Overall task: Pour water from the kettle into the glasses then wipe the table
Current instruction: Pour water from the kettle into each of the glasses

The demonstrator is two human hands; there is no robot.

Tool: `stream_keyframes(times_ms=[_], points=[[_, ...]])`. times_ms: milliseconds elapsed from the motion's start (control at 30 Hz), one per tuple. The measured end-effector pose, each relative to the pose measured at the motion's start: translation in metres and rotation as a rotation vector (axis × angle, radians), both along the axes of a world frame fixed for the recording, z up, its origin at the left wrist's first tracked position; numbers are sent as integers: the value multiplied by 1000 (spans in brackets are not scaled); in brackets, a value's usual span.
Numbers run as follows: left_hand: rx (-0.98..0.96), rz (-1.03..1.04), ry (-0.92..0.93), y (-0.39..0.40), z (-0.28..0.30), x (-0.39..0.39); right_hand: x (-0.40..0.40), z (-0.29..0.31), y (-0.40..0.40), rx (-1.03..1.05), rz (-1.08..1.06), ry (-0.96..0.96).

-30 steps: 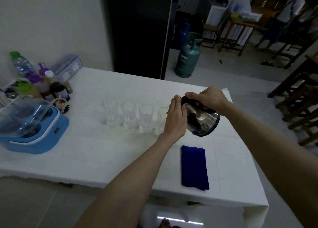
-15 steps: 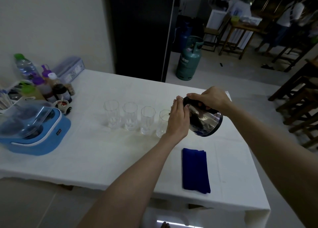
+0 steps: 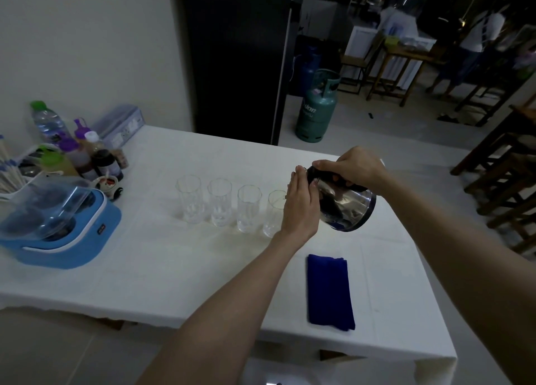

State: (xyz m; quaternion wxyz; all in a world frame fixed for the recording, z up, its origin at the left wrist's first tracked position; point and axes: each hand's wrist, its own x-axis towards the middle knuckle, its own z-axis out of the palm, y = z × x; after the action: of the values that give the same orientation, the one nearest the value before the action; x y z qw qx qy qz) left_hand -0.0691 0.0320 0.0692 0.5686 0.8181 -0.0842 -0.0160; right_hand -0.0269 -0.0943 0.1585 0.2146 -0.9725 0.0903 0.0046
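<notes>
On the white-clothed table (image 3: 162, 268), four clear tall drinking glasses (image 3: 219, 201) stand upright in a row, near one another. The three on the left look empty; whether the fourth glass (image 3: 274, 210), partly hidden, holds water I cannot tell. A shiny steel kettle with a black top (image 3: 345, 207) is tilted in the air at 3 o'clock of that glass, its top end toward it. The right hand (image 3: 352, 168) grips the kettle's black top, fingers curled round it. The left hand (image 3: 300, 207) has straight fingers laid flat against the kettle's spout side, in front of the fourth glass. A folded dark blue cloth (image 3: 329, 291) lies at 6 o'clock of the kettle. At 9 o'clock of the glasses sit a blue appliance with a clear lid (image 3: 58, 225) and a cluster of bottles (image 3: 87, 155).
</notes>
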Motion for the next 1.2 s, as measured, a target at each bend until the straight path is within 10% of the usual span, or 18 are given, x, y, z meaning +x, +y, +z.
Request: stream_keyframes(times_ms=[1200], points=[[53, 43, -19, -7, 8, -4, 0, -1, 1, -4, 48, -29]])
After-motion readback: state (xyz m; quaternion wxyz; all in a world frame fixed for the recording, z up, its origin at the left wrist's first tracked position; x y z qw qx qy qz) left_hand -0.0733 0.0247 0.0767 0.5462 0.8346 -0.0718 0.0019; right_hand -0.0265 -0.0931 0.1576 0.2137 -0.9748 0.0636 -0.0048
